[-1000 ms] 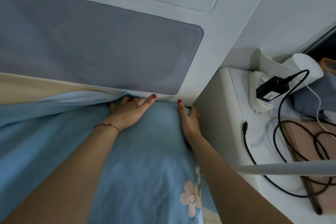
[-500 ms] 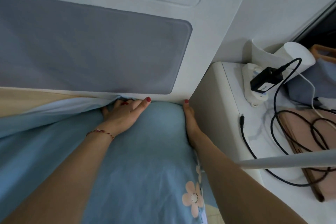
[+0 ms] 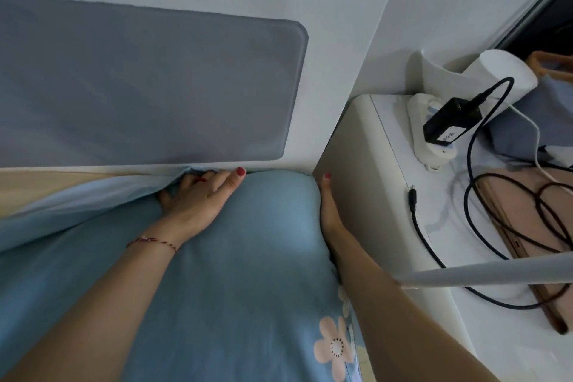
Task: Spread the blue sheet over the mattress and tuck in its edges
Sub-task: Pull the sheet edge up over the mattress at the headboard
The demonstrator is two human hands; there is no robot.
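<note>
The blue sheet (image 3: pixel 248 257), printed with a pale flower, covers the near corner of the mattress. Bare beige mattress (image 3: pixel 46 186) shows at the far left under a loose fold of the sheet. My left hand (image 3: pixel 198 198) lies on the sheet at the headboard, thumb straight, the other fingers pushed into the gap behind the mattress and partly hidden by the fold. My right hand (image 3: pixel 327 205) is wedged between the mattress side and the bedside cabinet; only its thumb edge and wrist show.
A grey padded headboard panel (image 3: pixel 139 87) rises behind the bed. The white bedside cabinet (image 3: pixel 366 170) stands tight against the mattress and carries a power strip with a black adapter (image 3: pixel 449 121), coiled black cables (image 3: pixel 527 226) and a white lamp (image 3: pixel 496 71).
My right hand has slid deeper down between the mattress and the cabinet, so less of it shows. My left hand stays at the headboard gap. The view has shifted slightly.
</note>
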